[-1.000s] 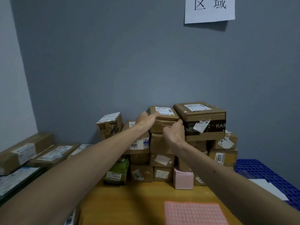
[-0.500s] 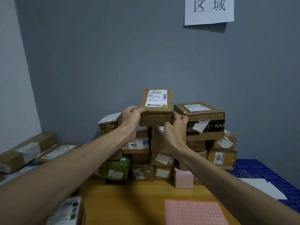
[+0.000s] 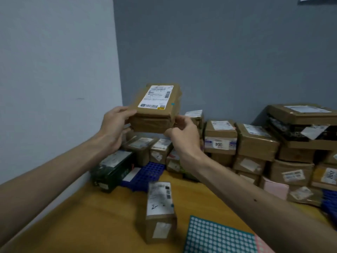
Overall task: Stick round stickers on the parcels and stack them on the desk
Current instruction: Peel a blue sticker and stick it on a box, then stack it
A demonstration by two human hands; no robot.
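A flat brown cardboard parcel with a white shipping label and a small teal round sticker hangs in the air, tilted toward me. My left hand grips its left edge and my right hand grips its right lower corner. Below them the stack of brown parcels stands against the grey wall on the wooden desk. A teal sheet of round stickers lies at the desk's front right. One upright brown parcel stands on the desk in front of me.
A dark green box and a blue plastic crate sit at the back left by the pale side wall. More parcels lie behind the crate. A pink box sits low in the stack. Blue crate edge at far right.
The parcel has come off the top of the stack and moved left and toward me in both hands. My view has swung left, showing the side wall and the upright parcel.
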